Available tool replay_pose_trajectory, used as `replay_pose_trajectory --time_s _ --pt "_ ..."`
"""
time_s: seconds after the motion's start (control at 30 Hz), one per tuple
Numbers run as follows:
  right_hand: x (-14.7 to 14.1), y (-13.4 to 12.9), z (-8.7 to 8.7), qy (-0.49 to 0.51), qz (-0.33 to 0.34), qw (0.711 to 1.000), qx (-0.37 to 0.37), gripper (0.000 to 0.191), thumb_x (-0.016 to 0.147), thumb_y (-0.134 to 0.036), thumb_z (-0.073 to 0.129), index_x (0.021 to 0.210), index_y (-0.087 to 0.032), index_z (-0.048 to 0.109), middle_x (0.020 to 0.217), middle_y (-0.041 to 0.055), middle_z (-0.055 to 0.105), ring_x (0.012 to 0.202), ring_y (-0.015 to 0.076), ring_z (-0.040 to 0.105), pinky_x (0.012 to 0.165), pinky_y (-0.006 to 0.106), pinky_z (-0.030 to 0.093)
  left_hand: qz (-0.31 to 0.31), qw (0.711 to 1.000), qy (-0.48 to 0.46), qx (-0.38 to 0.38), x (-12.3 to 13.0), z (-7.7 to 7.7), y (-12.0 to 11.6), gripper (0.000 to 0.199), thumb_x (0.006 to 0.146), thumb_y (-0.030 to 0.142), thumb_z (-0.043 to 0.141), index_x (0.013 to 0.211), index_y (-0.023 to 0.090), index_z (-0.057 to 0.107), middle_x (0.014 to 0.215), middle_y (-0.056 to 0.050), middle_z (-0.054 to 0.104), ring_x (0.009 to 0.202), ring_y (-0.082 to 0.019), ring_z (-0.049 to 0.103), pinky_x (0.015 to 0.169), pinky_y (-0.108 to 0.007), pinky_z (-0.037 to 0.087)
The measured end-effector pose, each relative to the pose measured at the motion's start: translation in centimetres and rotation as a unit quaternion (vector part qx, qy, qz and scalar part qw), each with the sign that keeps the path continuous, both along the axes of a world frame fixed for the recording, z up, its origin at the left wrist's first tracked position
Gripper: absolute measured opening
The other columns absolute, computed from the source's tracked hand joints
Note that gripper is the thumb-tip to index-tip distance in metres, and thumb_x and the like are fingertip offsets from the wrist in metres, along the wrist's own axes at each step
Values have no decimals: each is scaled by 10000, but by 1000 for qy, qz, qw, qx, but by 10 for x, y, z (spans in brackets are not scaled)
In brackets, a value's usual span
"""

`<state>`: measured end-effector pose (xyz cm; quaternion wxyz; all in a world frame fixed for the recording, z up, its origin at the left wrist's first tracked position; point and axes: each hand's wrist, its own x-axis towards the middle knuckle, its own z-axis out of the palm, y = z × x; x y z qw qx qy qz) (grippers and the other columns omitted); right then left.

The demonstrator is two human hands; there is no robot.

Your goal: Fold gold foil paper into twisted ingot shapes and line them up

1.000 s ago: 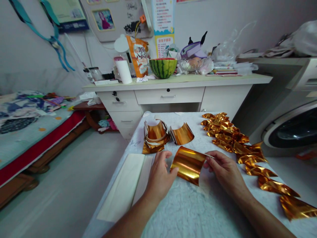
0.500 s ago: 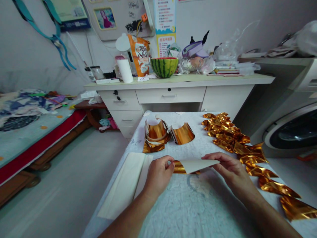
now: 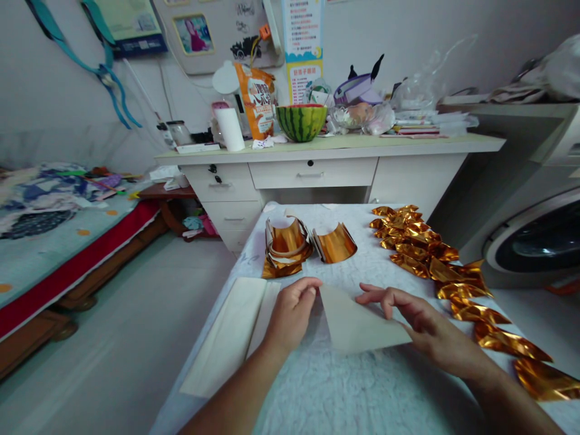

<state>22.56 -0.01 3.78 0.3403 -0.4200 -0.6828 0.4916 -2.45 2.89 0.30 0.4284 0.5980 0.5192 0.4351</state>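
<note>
A sheet of paper [image 3: 356, 323] shows its pale side between my two hands, over the cloth-covered table. My left hand [image 3: 294, 311] pinches its upper left corner between thumb and fingers. At the sheet's right corner is my right hand [image 3: 414, 320], its fingers apart and its thumb mostly hidden behind the paper, so its grip is unclear. Curled gold sheets [image 3: 286, 238] lie beyond my left hand, with another curved gold piece [image 3: 336, 243] beside them. Folded white paper [image 3: 231, 338] rests left of my left hand.
Several twisted gold pieces [image 3: 510, 344] line the table's right side. Behind the table stands a white desk [image 3: 312, 154] bearing a watermelon half [image 3: 301, 122] and an orange bag [image 3: 257, 103]. A bed [image 3: 90, 232] is at the left, a washing machine [image 3: 534, 223] at the right.
The sheet has opened out from its curled shape, and its pale side now hangs toward me. My right hand's fingers have spread and lifted from the paper's upper edge.
</note>
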Motion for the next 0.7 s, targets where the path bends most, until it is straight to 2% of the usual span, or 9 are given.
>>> replay_pose_trajectory --time_s 0.1,0.2,0.33,0.5,0.6,0.7 --pt "-1 -2 -1 -41 25 999 13 132 867 -306 624 789 -249 534 1265 62 644 1332 268 458 1051 491 420 -4 994 -77 -74 2 -5 3 274 871 358 511 991 163 661 886 -48 688 775 -174 648 704 -277 516" --pt "-1 -4 -5 -73 52 995 37 15 891 -258 583 903 -260 591 1318 57 609 1316 242 479 1034 443 457 11 988 -101 -112 5 -8 4 264 771 312 620 985 157 624 900 -41 660 651 -130 606 575 -230 479" --pt "-1 -4 -8 -130 87 982 103 340 897 -199 553 1207 -324 613 1355 54 585 1326 241 467 1058 479 434 10 994 -8 -106 7 -8 0 284 720 186 628 1003 174 614 672 35 585 518 -95 520 503 -193 395" --pt "-1 -7 -13 -167 118 967 151 443 874 -144 564 1243 -379 624 1371 29 579 1346 250 442 1101 529 365 -13 990 138 23 6 -4 -6 270 705 56 569 929 186 645 1019 -19 605 574 -64 523 600 -208 443" --pt "-1 -8 -15 -180 136 963 147 449 868 -156 576 1260 -371 614 1393 32 559 1366 251 412 1123 548 318 -33 982 183 39 5 -1 -7 346 692 9 536 963 188 653 1062 -26 601 632 -84 537 667 -227 467" --pt "-2 -8 -12 -199 174 956 124 397 869 -173 573 1231 -321 641 1423 52 527 1396 253 361 1148 540 263 -56 979 194 36 4 0 -7 431 667 -26 508 1006 192 661 1090 -31 610 783 -127 581 779 -258 485"
